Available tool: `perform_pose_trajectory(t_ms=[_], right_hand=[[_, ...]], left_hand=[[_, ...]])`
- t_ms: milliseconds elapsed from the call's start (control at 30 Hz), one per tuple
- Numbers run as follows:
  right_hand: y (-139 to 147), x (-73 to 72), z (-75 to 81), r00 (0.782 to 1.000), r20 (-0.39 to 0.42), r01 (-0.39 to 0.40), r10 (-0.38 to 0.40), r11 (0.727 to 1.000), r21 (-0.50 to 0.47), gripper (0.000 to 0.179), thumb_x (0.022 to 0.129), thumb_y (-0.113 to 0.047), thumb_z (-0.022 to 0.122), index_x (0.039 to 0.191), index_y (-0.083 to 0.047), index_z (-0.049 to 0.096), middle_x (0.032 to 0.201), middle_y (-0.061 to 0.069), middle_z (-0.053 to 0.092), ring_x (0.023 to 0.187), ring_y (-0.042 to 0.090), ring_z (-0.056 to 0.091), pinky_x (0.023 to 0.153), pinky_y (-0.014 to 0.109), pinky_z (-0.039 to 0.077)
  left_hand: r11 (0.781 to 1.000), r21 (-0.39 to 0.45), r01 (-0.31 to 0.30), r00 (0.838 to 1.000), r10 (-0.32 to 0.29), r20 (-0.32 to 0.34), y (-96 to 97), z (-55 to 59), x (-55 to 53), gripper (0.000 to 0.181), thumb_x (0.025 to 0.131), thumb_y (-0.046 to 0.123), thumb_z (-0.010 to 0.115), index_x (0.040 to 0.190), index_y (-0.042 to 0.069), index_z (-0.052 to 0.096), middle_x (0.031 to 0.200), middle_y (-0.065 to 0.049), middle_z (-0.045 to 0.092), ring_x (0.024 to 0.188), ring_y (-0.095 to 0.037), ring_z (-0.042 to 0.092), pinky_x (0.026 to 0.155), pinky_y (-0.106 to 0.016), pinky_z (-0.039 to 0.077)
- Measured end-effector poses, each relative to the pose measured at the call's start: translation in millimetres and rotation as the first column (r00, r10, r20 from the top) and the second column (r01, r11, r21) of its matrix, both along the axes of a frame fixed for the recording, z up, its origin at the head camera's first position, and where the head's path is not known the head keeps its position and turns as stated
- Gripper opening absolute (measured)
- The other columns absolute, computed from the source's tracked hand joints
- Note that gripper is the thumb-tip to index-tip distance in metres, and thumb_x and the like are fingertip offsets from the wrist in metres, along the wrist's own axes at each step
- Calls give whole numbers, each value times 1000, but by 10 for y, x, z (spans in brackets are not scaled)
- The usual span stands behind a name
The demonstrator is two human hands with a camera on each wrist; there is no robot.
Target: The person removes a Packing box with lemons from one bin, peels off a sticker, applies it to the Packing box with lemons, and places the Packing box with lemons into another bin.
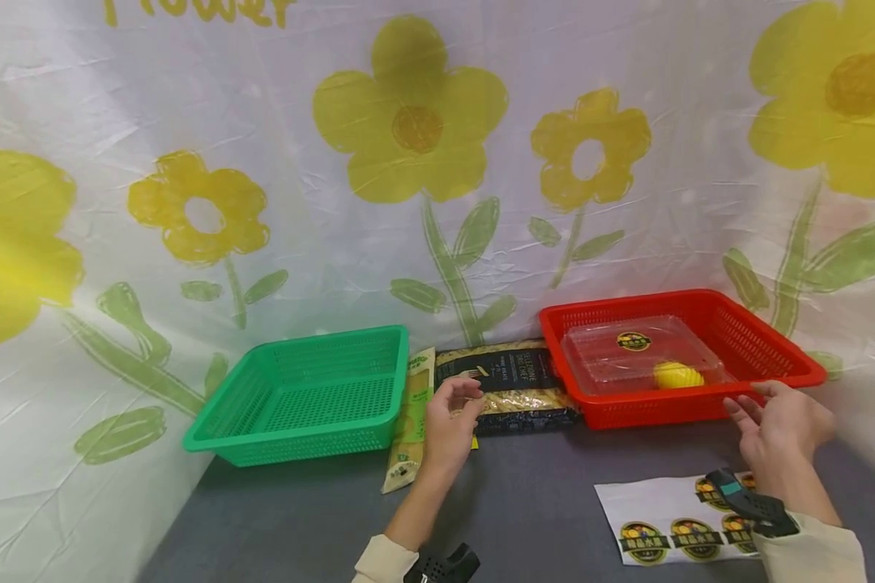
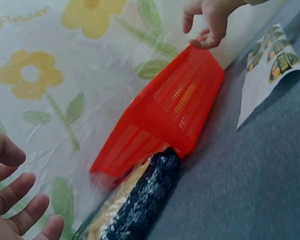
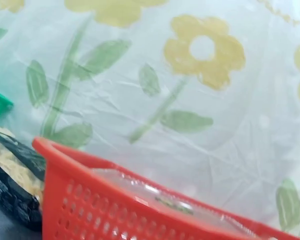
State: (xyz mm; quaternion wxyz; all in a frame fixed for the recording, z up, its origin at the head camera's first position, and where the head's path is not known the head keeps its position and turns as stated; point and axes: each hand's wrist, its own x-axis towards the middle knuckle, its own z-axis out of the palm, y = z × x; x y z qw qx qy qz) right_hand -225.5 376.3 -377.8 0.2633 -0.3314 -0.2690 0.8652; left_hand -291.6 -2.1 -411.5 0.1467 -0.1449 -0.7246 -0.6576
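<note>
A red plastic basket stands at the back right, its left end against a black pasta bag. My right hand holds the basket's front rim near the right corner, a digit over the edge and fingertips at the outer wall. A clear lidded plastic box with a black and yellow label lies in the basket, a yellow ridged piece at its front. My left hand hovers in front of the pasta bag, fingers loosely bent and holding nothing; its spread fingertips show in the left wrist view.
A green plastic basket stands at the back left. Beside it lies a yellow-green spaghetti pack. On the front right of the dark table lies a white sticker sheet, partly under my right wrist. A flower-printed curtain hangs behind.
</note>
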Motion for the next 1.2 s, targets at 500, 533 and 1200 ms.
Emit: perform_pose_trajectory(t_ms=[500,533,1200], right_hand=[[-531,-43,230,958,-287,76,8,957,280,17,98,-4,62,109,-11,51,95,5,61,59,18,62,52,25,58],[-576,-49,234,954,-299,67,31,948,310,17,98,-4,62,109,-10,51,95,6,61,60,17,61,53,25,58],[-1430,64,266,851,-192,61,489,272,960,34,93,5,63,126,6,55,115,9,65,99,20,61,82,18,56]], left_hand=[[997,-28,-68,997,67,-25,-428,-46,52,19,93,2,64,111,8,68,103,-13,66,93,-23,60,71,-33,55],[997,-24,-67,997,67,-28,-437,-39,52,19,93,3,64,111,8,67,103,-13,66,92,-23,61,71,-33,56],[966,-252,-59,965,-10,-262,-548,350,363,41,94,13,66,134,18,58,126,-1,64,114,-23,59,90,-49,53]])
